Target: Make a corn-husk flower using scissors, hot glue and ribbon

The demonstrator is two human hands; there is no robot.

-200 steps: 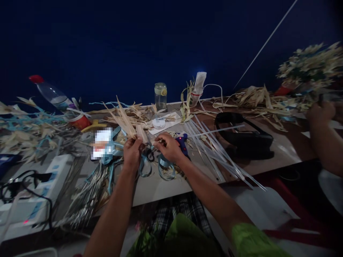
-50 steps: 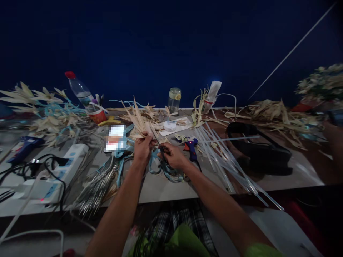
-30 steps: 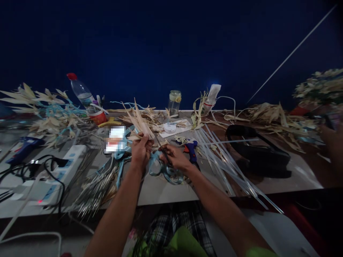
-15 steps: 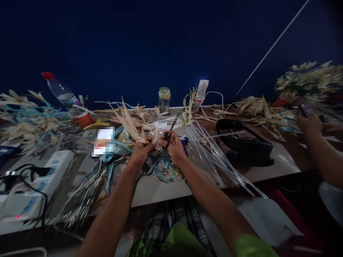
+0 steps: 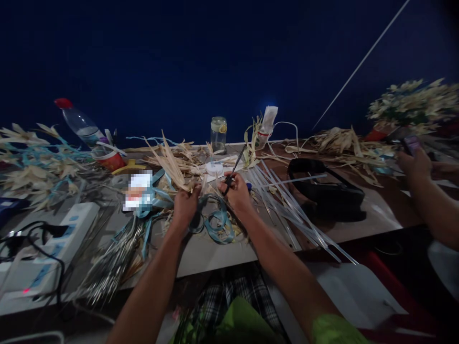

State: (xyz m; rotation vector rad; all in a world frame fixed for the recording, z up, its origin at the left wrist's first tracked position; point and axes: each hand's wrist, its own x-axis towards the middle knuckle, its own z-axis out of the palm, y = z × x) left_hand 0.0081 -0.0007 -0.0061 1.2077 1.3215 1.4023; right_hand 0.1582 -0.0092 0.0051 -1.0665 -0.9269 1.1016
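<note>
My right hand point(image 5: 238, 193) is closed around a pair of dark scissors point(image 5: 236, 162), whose blades point up and away from me. My left hand point(image 5: 185, 206) is pinched at a small pale piece of corn husk point(image 5: 204, 184), which shows by its fingertips. A narrow gap separates the two hands. Longer dried husks point(image 5: 171, 165) fan out just behind my left hand. Under and between my wrists lies a curled light-blue ribbon point(image 5: 220, 224) among scraps. A round white lid-like thing point(image 5: 214, 168) sits just beyond my fingers.
Clear thin rods point(image 5: 290, 210) and a black strapped object point(image 5: 326, 196) lie to the right. Wire stems point(image 5: 114, 260), a lit phone point(image 5: 138, 191) and a power strip point(image 5: 68, 243) are left. A glass jar point(image 5: 218, 136) stands behind. Another person's hand point(image 5: 418, 160) holds a phone at far right.
My hands have moved apart, the left one drawing left and toward me. The pale husk piece held between them before now shows by the left fingertips.
</note>
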